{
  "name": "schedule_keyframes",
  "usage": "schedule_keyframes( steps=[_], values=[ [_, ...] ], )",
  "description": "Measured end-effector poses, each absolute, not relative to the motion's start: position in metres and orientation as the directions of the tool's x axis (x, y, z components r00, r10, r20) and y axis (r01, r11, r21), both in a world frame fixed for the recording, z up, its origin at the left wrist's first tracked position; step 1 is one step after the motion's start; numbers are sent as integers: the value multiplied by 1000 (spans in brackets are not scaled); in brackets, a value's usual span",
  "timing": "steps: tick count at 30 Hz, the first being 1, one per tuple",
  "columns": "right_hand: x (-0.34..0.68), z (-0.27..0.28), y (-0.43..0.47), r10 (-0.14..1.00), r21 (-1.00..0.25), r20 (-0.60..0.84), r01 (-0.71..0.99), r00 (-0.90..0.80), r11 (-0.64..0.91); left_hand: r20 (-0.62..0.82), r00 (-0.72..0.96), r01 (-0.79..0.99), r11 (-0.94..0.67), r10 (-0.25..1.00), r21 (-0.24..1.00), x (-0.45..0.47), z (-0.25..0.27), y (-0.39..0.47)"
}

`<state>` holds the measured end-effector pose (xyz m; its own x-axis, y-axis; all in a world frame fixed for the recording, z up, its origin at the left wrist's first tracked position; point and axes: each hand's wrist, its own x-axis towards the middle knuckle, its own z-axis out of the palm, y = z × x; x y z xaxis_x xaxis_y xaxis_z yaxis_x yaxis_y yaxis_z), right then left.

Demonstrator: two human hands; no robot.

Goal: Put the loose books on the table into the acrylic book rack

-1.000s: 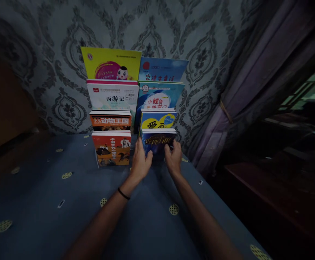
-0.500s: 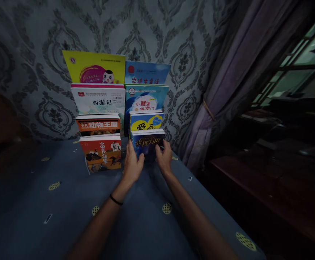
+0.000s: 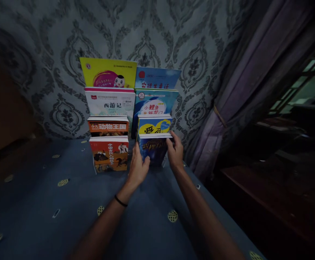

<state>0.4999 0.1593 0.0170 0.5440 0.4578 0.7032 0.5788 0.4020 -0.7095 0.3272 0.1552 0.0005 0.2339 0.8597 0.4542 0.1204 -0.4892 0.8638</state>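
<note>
A dark blue book (image 3: 154, 153) with gold lettering stands upright at the front of the right-hand row. My left hand (image 3: 139, 167) holds its left edge, the thumb lying across the lower cover. At the upper right corner, my right hand (image 3: 175, 151) grips the same book, its fingers partly hidden behind. Just behind stands a blue and yellow book (image 3: 155, 126), then a light blue book (image 3: 157, 101) and a taller blue one (image 3: 158, 77). To the left of my hands, a red book (image 3: 110, 155) fronts the other row.
Behind the red book are an orange book (image 3: 108, 126), a white book (image 3: 110, 103) and a yellow book (image 3: 108, 72). The rows stand on a blue patterned cloth (image 3: 78, 224) near a wallpapered wall (image 3: 143, 32). A tied purple curtain (image 3: 214, 119) hangs at the right.
The view has shifted, so the books appear farther right. My right hand has moved up to the dark blue book's upper corner, while my left hand stays at its left edge.
</note>
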Motion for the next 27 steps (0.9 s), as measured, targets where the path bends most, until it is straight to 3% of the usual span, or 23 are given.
schedule_keyframes(
  steps=[16,23,27],
  values=[
    [495,17,171,413,-720,692,528,592,450,441,231,104,-473,867,875,329,-1,157],
    [496,16,173,429,-753,654,478,623,453,360,187,117,-384,914,916,332,0,147],
    [495,12,174,387,-770,637,531,667,354,335,164,126,-356,928,926,337,-8,140]
  ],
)
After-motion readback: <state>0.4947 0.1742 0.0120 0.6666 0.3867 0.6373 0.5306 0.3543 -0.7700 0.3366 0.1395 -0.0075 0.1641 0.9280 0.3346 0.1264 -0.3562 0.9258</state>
